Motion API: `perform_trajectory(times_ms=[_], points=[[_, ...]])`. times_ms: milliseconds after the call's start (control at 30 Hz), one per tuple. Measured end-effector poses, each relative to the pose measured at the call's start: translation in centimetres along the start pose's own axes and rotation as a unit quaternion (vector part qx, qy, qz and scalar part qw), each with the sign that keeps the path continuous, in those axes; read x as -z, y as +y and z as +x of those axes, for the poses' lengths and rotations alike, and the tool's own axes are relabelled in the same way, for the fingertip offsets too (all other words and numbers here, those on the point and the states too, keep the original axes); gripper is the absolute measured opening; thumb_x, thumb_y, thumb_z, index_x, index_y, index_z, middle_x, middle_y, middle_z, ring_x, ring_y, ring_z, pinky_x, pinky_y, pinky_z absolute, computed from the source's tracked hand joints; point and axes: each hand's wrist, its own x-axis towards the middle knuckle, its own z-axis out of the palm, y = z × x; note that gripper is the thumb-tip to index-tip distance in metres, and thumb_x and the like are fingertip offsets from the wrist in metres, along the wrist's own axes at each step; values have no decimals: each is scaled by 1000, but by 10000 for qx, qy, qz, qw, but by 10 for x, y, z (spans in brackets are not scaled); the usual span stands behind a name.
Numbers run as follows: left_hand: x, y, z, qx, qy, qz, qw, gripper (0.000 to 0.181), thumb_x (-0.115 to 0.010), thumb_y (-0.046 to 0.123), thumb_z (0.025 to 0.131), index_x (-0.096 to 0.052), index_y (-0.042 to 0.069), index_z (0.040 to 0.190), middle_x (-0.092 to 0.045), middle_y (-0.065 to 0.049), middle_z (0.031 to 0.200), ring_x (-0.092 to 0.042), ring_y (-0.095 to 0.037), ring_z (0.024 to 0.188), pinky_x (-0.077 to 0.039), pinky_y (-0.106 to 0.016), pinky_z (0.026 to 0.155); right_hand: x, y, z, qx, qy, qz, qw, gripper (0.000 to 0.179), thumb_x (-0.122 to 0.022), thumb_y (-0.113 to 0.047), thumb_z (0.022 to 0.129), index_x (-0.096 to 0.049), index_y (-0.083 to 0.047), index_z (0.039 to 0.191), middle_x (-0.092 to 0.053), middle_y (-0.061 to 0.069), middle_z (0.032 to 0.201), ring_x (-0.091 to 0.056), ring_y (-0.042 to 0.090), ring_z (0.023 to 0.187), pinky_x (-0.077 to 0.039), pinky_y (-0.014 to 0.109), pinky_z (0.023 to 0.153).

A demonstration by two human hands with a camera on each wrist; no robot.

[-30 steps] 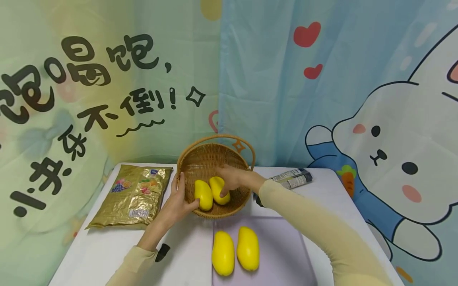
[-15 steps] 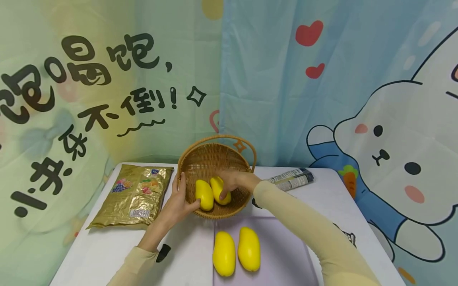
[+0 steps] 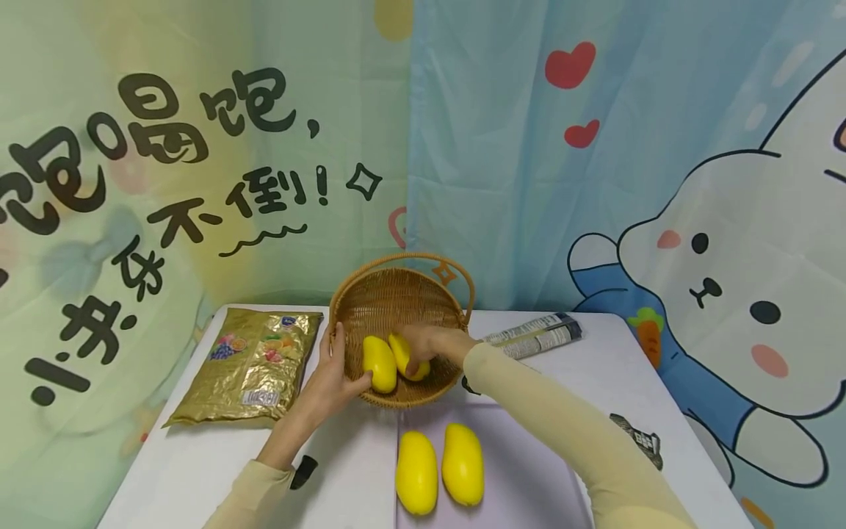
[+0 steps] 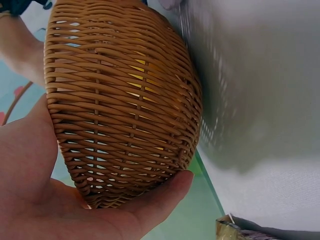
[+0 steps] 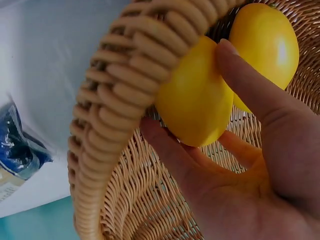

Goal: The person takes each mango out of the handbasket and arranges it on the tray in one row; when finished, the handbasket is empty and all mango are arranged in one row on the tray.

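A wicker basket [image 3: 370, 301] with a hoop handle stands tipped toward me at the back of the table. My left hand [image 3: 328, 386] grips its left side, thumb near the front rim; the left wrist view shows fingers against the woven wall [image 4: 125, 110]. Inside lie two yellow mangoes. My right hand [image 3: 432, 345] reaches in and holds the right-hand mango [image 5: 195, 100], with the thumb on one side and fingers on the other. The left-hand mango [image 3: 380, 365] lies right beside it. Another two mangoes, one left [image 3: 416, 474] and one right [image 3: 463, 464], rest on a pale purple tray.
The pale purple tray [image 3: 529, 463] lies in front of the basket. A gold foil bag [image 3: 247, 367] lies at the left. A dark silvery packet [image 3: 545, 334] is behind my right forearm, and a small dark-patterned packet [image 3: 640, 441] is at the right.
My right hand has shifted slightly on the right-hand mango in the basket, which is turned and more covered by the fingers. The left hand keeps its grip on the basket.
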Motion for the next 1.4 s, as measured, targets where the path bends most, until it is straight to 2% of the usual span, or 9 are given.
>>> perform_trajectory(times_ms=[167,333,533,700,1000,1100,1267,1400], points=[[0,1,-1,-85,104,107,9999,111,-73,31,89,6,5,163,10,-25,168,-63,-25,74,-51,-31,65,-3,1,0,63,152,58,9998,92,-85,-23,83,-34,-13,159,-49,10,152,-47,26,138,-39,43,115],[0,1,-1,-137,136,180,9997,110,-73,31,89,4,3,162,8,-28,167,-65,-32,91,-54,-34,73,-5,2,-2,90,162,71,9998,97,-85,-24,83,-29,-12,161,-44,13,156,-41,29,144,-35,44,118],[-2,1,-2,-155,142,157,9997,109,-73,29,89,2,2,162,7,-28,167,-66,-33,92,-55,-36,74,-4,3,-5,102,131,9,9999,97,-85,-23,83,-28,-13,161,-39,12,161,-36,30,148,-32,46,120],[-2,2,-2,-195,166,187,9995,107,-73,29,91,2,0,162,8,-30,166,-66,-36,96,-56,-38,77,2,6,-9,142,158,-51,9998,95,-85,-24,84,-31,-13,160,-40,12,160,-36,31,148,-31,47,120],[0,3,-2,-113,71,21,9999,109,-73,29,91,5,4,163,11,-27,167,-67,-30,83,-52,-29,64,26,18,-23,431,277,-84,9987,94,-83,-27,85,-29,-8,160,-38,13,161,-29,35,152,-30,49,121],[0,3,-2,-112,53,-37,9999,110,-73,28,91,7,4,162,12,-26,167,-64,-24,73,-49,-28,59,31,23,-30,513,380,-138,9979,94,-83,-29,85,-31,-7,160,-43,15,158,-33,36,149,-33,49,119],[0,4,-2,-86,36,-18,10000,111,-73,29,91,9,4,162,13,-26,167,-63,-22,71,-49,-28,58,37,25,-44,684,547,-93,9961,94,-85,-27,84,-32,-6,159,-48,17,153,-41,35,143,-38,47,116],[0,4,-1,-26,1,29,10000,111,-72,30,92,10,5,162,15,-26,167,-62,-22,69,-49,-29,57,42,24,-59,794,623,-13,9949,94,-85,-26,83,-33,-6,159,-46,17,155,-41,35,143,-38,48,115]])
